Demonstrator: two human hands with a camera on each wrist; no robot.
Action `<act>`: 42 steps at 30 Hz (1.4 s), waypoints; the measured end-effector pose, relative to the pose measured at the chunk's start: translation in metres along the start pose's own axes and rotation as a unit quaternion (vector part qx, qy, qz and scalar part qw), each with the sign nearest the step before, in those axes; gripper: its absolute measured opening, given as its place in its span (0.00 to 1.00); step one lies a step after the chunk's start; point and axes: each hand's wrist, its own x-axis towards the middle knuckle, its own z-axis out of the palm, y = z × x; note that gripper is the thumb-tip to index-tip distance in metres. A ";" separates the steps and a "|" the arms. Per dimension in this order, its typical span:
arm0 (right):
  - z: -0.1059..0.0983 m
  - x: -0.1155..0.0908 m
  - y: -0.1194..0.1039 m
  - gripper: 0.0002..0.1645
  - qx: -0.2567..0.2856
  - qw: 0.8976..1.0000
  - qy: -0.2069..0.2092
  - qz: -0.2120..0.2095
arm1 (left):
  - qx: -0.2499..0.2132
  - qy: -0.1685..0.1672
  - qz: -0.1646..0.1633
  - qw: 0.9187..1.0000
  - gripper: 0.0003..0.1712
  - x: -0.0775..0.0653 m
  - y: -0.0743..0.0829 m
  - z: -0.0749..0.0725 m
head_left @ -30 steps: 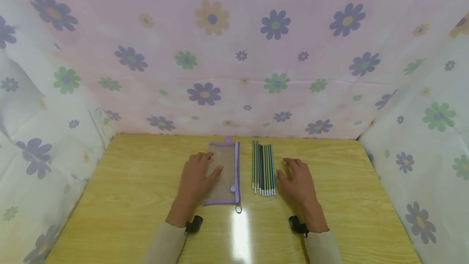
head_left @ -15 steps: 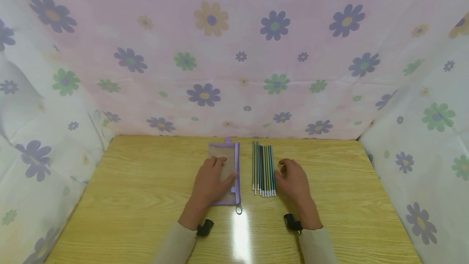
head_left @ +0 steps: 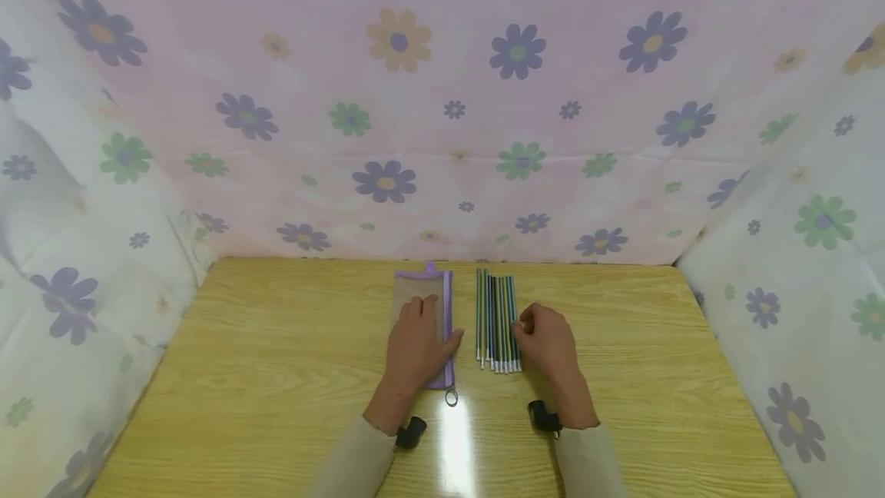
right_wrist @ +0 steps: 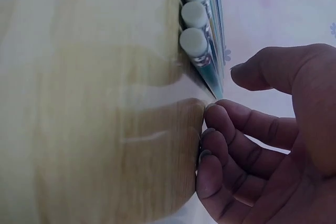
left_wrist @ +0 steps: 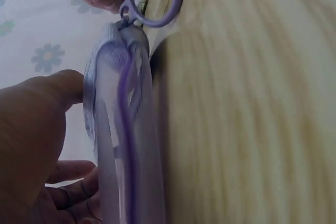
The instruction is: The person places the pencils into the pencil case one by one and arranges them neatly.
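Note:
A mesh zip pouch [head_left: 408, 288] with purple edging lies flat left of centre on the table. My left hand [head_left: 417, 348] rests over its middle, thumb spread toward the zip edge. In the left wrist view the thumb and fingers overlap the pouch [left_wrist: 128, 140], seen edge-on. A row of striped pencils [head_left: 496, 321] lies to its right, white erasers toward me. At the row's right edge is my right hand [head_left: 550, 338]. In the right wrist view its bent fingertips touch the table beside the outermost pencil [right_wrist: 209, 69], with the thumb raised apart above them.
A ring [head_left: 452, 398] hangs from the pouch's near zip end. Wood-grain table [head_left: 276, 360] surrounds these things, with a bright reflection in front. Flower-print cloth [head_left: 442, 137] stands behind and at both sides. Black wrist cameras [head_left: 412, 433] sit on both wrists.
My left hand has moved right, from the pouch's left side to over its middle. My right hand has shifted left to the pencils' right edge, its fingers bending more. Pouch and pencils stay put.

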 end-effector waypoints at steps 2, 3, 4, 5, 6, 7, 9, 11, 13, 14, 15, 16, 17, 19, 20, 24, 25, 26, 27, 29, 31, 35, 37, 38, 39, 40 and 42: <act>0.000 0.001 0.000 0.12 -0.001 1.000 -0.002 0.002 | 0.003 -0.002 -0.004 1.000 0.46 0.001 0.002 0.001; 0.000 0.001 0.000 0.12 0.000 1.000 -0.004 0.004 | 0.004 -0.002 -0.006 1.000 0.46 0.001 0.003 0.001; 0.001 0.002 0.000 0.12 0.000 1.000 -0.006 0.006 | 0.004 -0.001 -0.007 1.000 0.46 0.002 0.004 0.002; 0.001 0.002 0.000 0.12 0.002 1.000 -0.007 0.005 | 0.003 0.001 -0.008 1.000 0.45 0.002 0.005 0.002; 0.001 0.002 -0.001 0.11 0.003 1.000 -0.009 0.004 | 0.003 0.002 -0.009 1.000 0.45 0.002 0.006 0.002; 0.001 0.002 -0.001 0.11 0.005 1.000 -0.010 0.005 | 0.001 0.005 -0.010 1.000 0.44 0.003 0.007 0.003; 0.001 0.003 -0.002 0.11 0.005 1.000 -0.010 0.007 | -0.009 0.010 -0.015 1.000 0.41 0.003 0.007 0.004; 0.002 0.002 -0.003 0.10 0.004 1.000 -0.011 0.010 | -0.024 0.014 -0.019 0.999 0.37 0.004 0.008 0.005; 0.003 0.002 -0.003 0.10 0.001 1.000 -0.010 0.015 | -0.043 0.016 -0.025 0.999 0.33 0.004 0.008 0.006; 0.003 0.002 -0.004 0.10 0.000 1.000 -0.010 0.016 | -0.053 0.015 -0.028 0.998 0.32 0.004 0.008 0.006; 0.003 0.002 -0.004 0.10 -0.002 1.000 -0.009 0.017 | -0.063 0.015 -0.031 0.997 0.30 0.004 0.008 0.006; 0.003 0.002 -0.004 0.10 -0.002 1.000 -0.009 0.017 | -0.075 0.016 -0.034 0.997 0.29 0.004 0.008 0.006; 0.004 0.002 -0.005 0.09 -0.004 1.000 -0.008 0.018 | -0.089 0.017 -0.036 0.995 0.28 0.005 0.008 0.006; 0.004 0.002 -0.005 0.09 -0.008 1.000 -0.008 0.022 | -0.120 0.024 -0.039 0.992 0.25 0.004 0.006 0.007; 0.004 0.002 -0.006 0.09 -0.009 1.000 -0.007 0.023 | -0.138 0.029 -0.040 0.989 0.24 0.004 0.005 0.007; 0.005 0.001 -0.007 0.09 -0.009 0.999 -0.007 0.039 | -0.206 0.046 -0.042 0.977 0.19 0.004 -0.001 0.007; 0.005 0.001 -0.007 0.09 -0.007 0.999 -0.007 0.045 | -0.218 0.047 -0.043 0.974 0.18 0.003 -0.002 0.007; 0.005 0.001 -0.008 0.08 -0.005 0.999 -0.006 0.051 | -0.229 0.046 -0.043 0.971 0.17 0.003 -0.003 0.007; 0.005 0.001 -0.008 0.09 -0.002 0.998 -0.006 0.057 | -0.235 0.044 -0.044 0.970 0.17 0.003 -0.004 0.007; 0.004 0.001 -0.010 0.08 0.003 0.998 -0.007 0.066 | -0.248 0.040 -0.042 0.967 0.16 0.003 -0.006 0.007; 0.003 0.001 -0.011 0.08 0.004 0.997 -0.008 0.073 | -0.259 0.037 -0.040 0.964 0.16 0.003 -0.007 0.007; 0.002 0.000 -0.015 0.10 0.002 0.996 -0.007 0.089 | -0.292 0.034 -0.033 0.955 0.14 0.002 -0.007 0.006; 0.002 0.000 -0.017 0.18 -0.002 0.995 -0.009 0.102 | -0.305 0.031 -0.033 0.951 0.14 0.002 -0.008 0.006; 0.002 -0.001 -0.017 0.22 -0.004 0.994 -0.011 0.109 | -0.309 0.029 -0.033 0.950 0.14 0.002 -0.008 0.006; 0.002 -0.001 -0.018 0.25 -0.006 0.993 -0.015 0.119 | -0.311 0.027 -0.034 0.949 0.14 0.002 -0.009 0.006; 0.002 0.000 -0.019 0.28 -0.010 0.992 -0.018 0.127 | -0.313 0.026 -0.035 0.949 0.14 0.003 -0.009 0.007; 0.002 0.000 -0.020 0.31 -0.017 0.990 -0.021 0.138 | -0.316 0.024 -0.037 0.948 0.14 0.002 -0.009 0.007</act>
